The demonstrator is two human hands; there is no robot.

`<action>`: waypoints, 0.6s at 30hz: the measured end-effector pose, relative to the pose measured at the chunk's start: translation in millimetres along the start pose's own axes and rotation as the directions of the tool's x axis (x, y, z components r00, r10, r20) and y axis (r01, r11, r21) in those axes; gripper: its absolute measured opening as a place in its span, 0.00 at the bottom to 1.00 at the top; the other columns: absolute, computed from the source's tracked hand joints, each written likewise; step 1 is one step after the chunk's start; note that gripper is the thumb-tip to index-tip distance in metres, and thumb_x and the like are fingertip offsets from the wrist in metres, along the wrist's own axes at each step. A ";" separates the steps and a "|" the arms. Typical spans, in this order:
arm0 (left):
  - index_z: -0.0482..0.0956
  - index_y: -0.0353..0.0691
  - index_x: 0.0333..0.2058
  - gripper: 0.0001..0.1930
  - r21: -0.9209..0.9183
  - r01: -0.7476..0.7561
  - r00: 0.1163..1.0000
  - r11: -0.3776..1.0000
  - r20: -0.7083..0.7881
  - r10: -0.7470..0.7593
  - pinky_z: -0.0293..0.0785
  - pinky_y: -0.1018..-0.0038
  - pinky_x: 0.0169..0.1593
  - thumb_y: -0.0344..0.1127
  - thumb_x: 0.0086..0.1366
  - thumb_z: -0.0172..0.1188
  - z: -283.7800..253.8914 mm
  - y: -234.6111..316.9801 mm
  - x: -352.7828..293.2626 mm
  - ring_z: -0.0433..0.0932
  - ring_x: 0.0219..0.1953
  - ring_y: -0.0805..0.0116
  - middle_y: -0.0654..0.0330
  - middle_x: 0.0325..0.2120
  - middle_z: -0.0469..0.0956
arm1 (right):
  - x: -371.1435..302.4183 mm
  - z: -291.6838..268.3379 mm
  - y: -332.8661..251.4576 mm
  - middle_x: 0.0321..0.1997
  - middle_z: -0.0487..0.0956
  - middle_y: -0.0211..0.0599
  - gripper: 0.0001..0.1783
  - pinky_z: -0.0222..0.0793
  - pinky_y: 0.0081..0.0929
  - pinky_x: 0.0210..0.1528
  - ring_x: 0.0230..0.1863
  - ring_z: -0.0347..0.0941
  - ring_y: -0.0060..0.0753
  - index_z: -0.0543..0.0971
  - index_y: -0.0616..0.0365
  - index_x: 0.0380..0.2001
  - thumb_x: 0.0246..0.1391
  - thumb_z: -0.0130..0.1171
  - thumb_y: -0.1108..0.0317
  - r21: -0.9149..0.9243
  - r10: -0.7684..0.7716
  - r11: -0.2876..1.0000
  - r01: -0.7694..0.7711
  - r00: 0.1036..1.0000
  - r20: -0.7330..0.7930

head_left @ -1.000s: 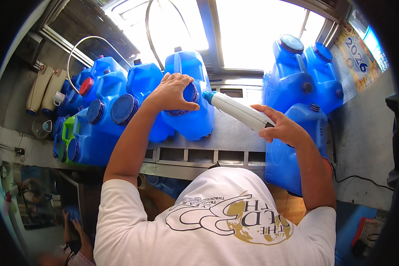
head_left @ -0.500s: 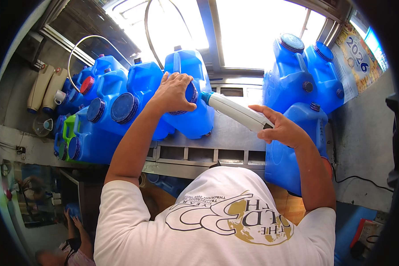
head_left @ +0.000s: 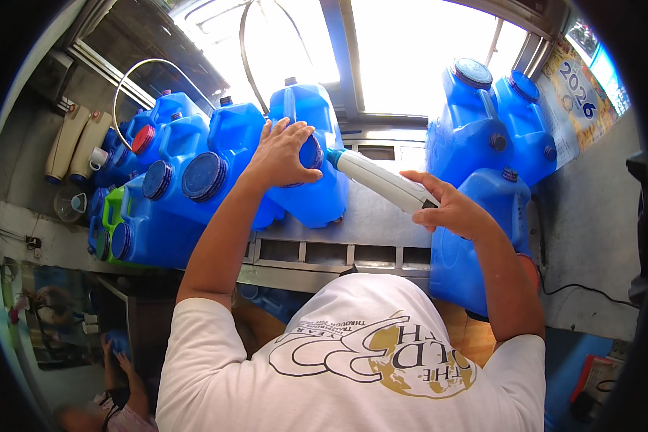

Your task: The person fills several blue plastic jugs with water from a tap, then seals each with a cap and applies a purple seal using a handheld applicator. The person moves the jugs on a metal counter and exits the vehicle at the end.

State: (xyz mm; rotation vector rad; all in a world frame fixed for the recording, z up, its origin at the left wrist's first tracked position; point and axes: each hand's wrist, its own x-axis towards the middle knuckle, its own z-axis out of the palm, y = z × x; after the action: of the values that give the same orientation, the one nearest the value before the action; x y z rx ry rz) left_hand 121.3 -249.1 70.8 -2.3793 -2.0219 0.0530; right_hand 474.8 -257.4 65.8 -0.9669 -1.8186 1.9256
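Note:
A blue plastic water jug (head_left: 317, 198) stands in front of me with its big round cap (head_left: 310, 153) facing my way. My left hand (head_left: 284, 153) is curved around this cap, fingers over its upper edge and thumb low on the right. In my right hand (head_left: 450, 207) is a white heat gun (head_left: 385, 178) with a teal nozzle. It points left, and the nozzle tip is right beside the cap. My palm hides part of the cap.
More blue jugs (head_left: 227, 140) crowd the left, with a green one (head_left: 113, 209) among them. Several blue jugs (head_left: 459, 122) stand on the right. Beneath is a metal counter (head_left: 381, 216) with a slotted front. A black cord (head_left: 583, 288) runs along the right wall. Another person (head_left: 126, 389) appears lower left.
The heat gun and my right hand have shifted very slightly left. My left hand stays around the cap, and the whole view has moved a little.

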 end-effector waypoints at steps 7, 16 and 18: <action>0.56 0.46 0.70 0.61 -0.177 0.013 0.984 0.984 -0.171 -0.044 0.39 0.50 0.74 0.69 0.41 0.71 2.8 -12.3 -19.0 0.53 0.72 0.44 0.47 0.67 0.62 | 1.8 0.1 -6.1 0.37 0.74 0.34 0.44 0.69 0.22 0.31 0.29 0.69 0.22 0.63 0.54 0.69 0.47 0.64 0.69 -0.037 0.019 0.999 -0.020 1.000 -0.023; 0.36 0.46 0.73 0.75 -0.776 -0.151 0.821 0.612 -0.443 -0.360 0.55 0.56 0.71 0.59 0.36 0.82 83.7 -36.0 -74.4 0.57 0.70 0.48 0.42 0.69 0.55 | 18.0 -13.0 -38.0 0.34 0.75 0.37 0.44 0.67 0.23 0.28 0.23 0.69 0.23 0.62 0.56 0.69 0.48 0.65 0.65 -0.108 0.035 0.993 -0.040 0.998 -0.050; 0.35 0.47 0.73 0.75 -0.831 -0.191 0.819 0.523 -0.428 -0.382 0.55 0.57 0.71 0.56 0.36 0.83 94.1 -30.3 -71.8 0.57 0.70 0.47 0.42 0.68 0.55 | 29.0 -11.1 -52.4 0.34 0.76 0.37 0.43 0.67 0.23 0.28 0.22 0.68 0.23 0.63 0.56 0.68 0.48 0.65 0.64 -0.160 0.046 0.986 -0.055 0.997 -0.058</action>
State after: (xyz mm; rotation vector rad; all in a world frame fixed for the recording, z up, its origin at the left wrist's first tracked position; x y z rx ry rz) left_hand 76.4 -315.7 -21.2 -2.1118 -2.0547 -1.8561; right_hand 450.0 -223.1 109.6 -1.1153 -1.9607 1.7845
